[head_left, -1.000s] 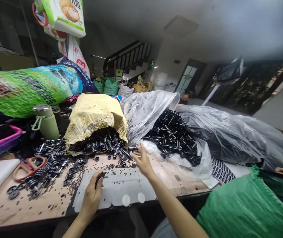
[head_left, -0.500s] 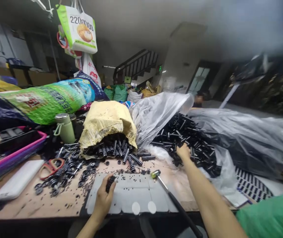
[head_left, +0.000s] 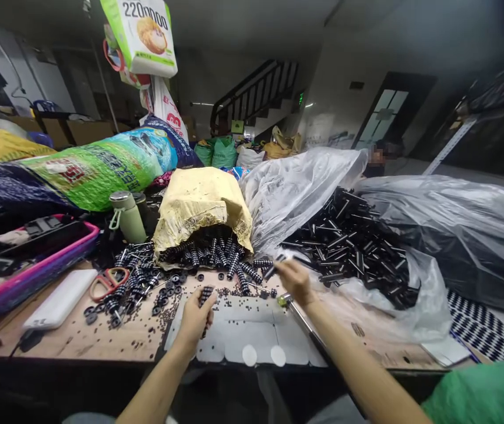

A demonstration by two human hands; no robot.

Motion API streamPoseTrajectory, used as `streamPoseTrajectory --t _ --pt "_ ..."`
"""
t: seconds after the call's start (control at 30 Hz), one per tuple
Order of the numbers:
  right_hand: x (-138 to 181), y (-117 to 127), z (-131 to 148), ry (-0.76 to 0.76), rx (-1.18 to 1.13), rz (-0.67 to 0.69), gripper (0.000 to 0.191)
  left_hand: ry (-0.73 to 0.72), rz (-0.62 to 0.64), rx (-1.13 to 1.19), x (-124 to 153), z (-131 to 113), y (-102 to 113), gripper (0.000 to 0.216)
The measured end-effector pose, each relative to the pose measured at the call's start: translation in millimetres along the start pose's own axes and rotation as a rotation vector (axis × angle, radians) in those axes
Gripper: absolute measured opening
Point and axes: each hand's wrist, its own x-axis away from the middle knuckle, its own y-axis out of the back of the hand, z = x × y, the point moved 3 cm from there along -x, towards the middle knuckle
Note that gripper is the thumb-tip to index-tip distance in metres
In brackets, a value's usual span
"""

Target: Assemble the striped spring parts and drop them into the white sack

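My left hand (head_left: 194,321) is closed around a black ribbed rod-like part (head_left: 206,292), above the grey sheet (head_left: 243,333) at the table's front edge. My right hand (head_left: 295,281), slightly blurred, pinches a short black tube (head_left: 273,270) between its fingertips. Just beneath it lies a mallet (head_left: 284,300) with a yellowish head, its handle running toward me under my right forearm. A heap of black tubes (head_left: 349,247) spills from the clear plastic bag (head_left: 296,188) on the right. Similar ribbed parts (head_left: 221,253) fill the mouth of a yellow sack (head_left: 203,191).
On the left are orange-handled scissors (head_left: 108,284), a white box (head_left: 60,299), a pink-rimmed basket (head_left: 88,235) and a green flask (head_left: 127,218). Small black bits (head_left: 234,294) are scattered across the table. A printed bag (head_left: 148,35) hangs overhead. Another person (head_left: 378,159) is behind the plastic.
My right hand has drawn back from the heap toward the left and now holds a black tube. My left hand keeps its ribbed part near the same spot. The camera view has shifted.
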Motion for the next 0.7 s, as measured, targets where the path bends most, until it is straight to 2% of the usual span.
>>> streamPoseTrajectory --t 0.07,0.1,0.17,0.2,0.3,0.37,0.43,0.53,0.7 --pt "29 -21 49 0.179 -0.091 0.033 0.02 0.113 0.11 0.089 1 -5 -10 0.04" --pt "44 -25 73 0.349 -0.168 0.004 0.02 0.154 0.155 0.125 2 -7 -14 0.039" --pt "67 -27 110 0.573 -0.26 -0.02 0.024 0.194 0.205 0.192 5 -9 -15 0.037" --pt "75 -25 123 0.64 -0.28 -0.014 0.026 0.196 0.206 0.222 7 -10 -13 0.037" --pt "81 -14 148 0.604 -0.259 0.071 0.039 0.171 0.114 0.27 10 -8 0 0.038" --pt "77 -10 158 0.526 -0.223 0.138 0.065 0.158 0.055 0.263 12 -4 7 0.038" --pt "74 -10 165 0.484 -0.184 0.194 0.092 0.14 0.051 0.24 13 -3 11 0.037" --pt "73 -15 171 0.463 -0.208 0.243 0.099 0.087 0.07 0.243 16 -6 12 0.039" --pt "74 -16 172 0.414 -0.443 0.293 0.109 0.019 0.131 0.355 21 -13 13 0.042"
